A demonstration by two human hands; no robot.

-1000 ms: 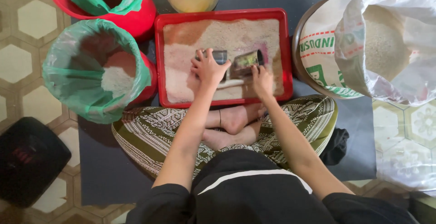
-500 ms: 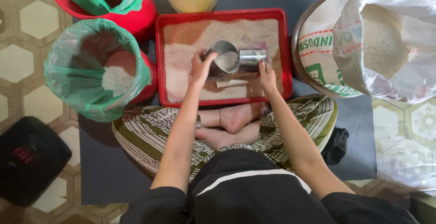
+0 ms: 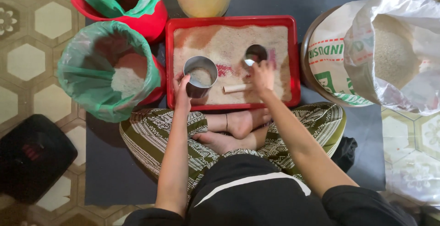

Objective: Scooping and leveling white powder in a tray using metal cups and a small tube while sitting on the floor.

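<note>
Left hand [image 3: 182, 90] grips steel cup [image 3: 200, 72] — grain inside, probably rice.

The person sits cross-legged, bare feet [image 3: 238, 132] tucked one over the other, both arms stretched forward from the shoulders. The left hand [image 3: 182, 91] reaches out on a nearly straight arm, fingers curled in a grip around a round form, thumb up its side. The right hand [image 3: 261, 76] extends farther, wrist bent slightly, fingers closed in a grip, knuckles up.
</note>
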